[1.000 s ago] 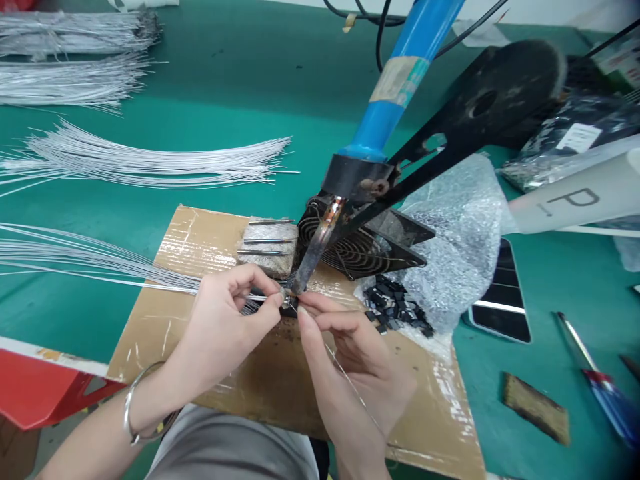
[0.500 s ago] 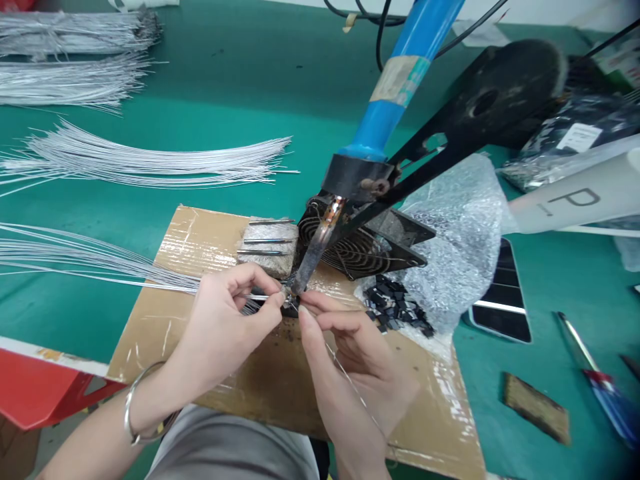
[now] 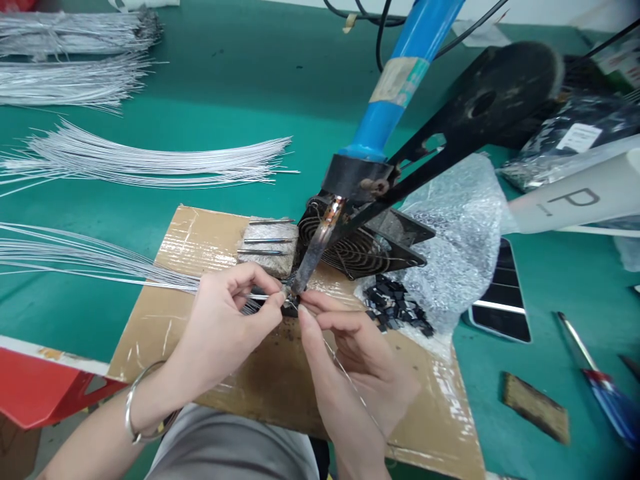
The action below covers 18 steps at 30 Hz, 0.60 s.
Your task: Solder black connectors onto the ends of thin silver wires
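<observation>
A: Okay, grips?
B: Left hand (image 3: 227,320) pinches a wire (image 3: 257,297); right hand (image 3: 350,353) pinches a small part (image 3: 291,306) at the soldering iron (image 3: 320,241) tip.
A: Where?
B: On cardboard (image 3: 165,313), fan (image 3: 350,247) at 1 o'clock.

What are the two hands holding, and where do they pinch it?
The left hand pinches a thin wire near its end. The right hand pinches a small dark part; exact grip unclear.

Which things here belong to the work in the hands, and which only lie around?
In use:
left hand pinching a thin wire
right hand at a small black part
soldering iron, tip at the part
cardboard sheet

Lying about:
wire bundles
phone
screwdriver
bubble wrap
</observation>
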{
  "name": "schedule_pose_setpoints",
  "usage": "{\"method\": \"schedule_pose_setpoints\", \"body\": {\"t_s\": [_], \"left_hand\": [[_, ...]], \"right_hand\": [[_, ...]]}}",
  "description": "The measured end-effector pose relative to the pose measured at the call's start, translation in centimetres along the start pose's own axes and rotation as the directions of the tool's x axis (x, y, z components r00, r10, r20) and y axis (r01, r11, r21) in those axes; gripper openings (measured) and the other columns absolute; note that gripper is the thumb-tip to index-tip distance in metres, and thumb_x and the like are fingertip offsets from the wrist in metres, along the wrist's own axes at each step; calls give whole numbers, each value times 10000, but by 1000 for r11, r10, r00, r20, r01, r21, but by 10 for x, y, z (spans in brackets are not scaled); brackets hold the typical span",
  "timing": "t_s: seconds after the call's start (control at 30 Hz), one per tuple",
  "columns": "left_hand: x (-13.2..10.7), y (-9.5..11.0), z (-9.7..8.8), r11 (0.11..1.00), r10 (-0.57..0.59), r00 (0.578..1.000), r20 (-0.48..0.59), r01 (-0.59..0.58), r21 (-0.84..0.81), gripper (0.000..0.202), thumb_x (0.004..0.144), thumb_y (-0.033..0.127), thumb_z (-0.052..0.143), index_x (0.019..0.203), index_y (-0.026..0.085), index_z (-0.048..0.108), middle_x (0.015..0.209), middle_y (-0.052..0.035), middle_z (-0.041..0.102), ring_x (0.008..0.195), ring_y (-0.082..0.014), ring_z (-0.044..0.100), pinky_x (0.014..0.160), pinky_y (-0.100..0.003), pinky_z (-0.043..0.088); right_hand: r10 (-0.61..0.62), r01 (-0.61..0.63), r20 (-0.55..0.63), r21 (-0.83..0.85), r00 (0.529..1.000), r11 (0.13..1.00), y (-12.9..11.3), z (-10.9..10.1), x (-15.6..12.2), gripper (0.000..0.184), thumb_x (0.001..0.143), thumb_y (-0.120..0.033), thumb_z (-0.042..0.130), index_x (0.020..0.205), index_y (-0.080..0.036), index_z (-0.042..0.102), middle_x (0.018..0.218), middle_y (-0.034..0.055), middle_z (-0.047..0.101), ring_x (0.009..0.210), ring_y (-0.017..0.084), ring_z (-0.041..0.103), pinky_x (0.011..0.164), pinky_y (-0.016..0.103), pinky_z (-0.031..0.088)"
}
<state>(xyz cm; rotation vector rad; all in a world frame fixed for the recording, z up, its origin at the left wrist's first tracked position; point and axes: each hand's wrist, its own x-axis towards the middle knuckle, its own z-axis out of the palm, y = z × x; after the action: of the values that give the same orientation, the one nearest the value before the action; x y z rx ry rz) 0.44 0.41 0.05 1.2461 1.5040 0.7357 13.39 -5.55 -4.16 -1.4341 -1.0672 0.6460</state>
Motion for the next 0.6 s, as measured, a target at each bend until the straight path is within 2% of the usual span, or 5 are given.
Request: {"method": "schedule_pose_setpoints", "body": {"t_s": [0.27,0.47,0.53,0.6], "left_hand": [[1,-3,0,999,22,1000,-3,-22,46,134,737,300,636,701,183,691,804,-86,764,736,-218,664,621,-311,458],[1,-8,1,998,29,999,25,-30,55,131,763,300,641,714,188,688,805,-81,768,759,-226,689,643,-316,487],[0,-13,0,996,52,998,36,-55,65,127,781,288,640,711,192,684,785,-69,764,743,-217,690,625,-305,481],[-2,-19,-3,986,95,995,31,-98,132,123,807,263,637,723,197,698,751,-51,758,669,-191,660,583,-295,451]], "right_hand": [[0,0,49,4,999,1000,12,-6,-4,129,899,-146,777,854,-243,704,1114,26,824,1024,186,788,905,311,613],[7,-7,29,6,1000,1000,7,-1,-1,134,909,-190,770,807,-224,690,1072,47,830,957,189,797,881,315,615],[6,-6,25,-6,1000,1000,7,-8,2,150,918,-205,763,793,-223,682,1045,39,830,949,181,794,874,294,609],[1,-2,-16,-52,1000,999,11,-25,6,149,910,-237,785,798,-217,688,968,34,821,896,173,785,820,261,607]]}}
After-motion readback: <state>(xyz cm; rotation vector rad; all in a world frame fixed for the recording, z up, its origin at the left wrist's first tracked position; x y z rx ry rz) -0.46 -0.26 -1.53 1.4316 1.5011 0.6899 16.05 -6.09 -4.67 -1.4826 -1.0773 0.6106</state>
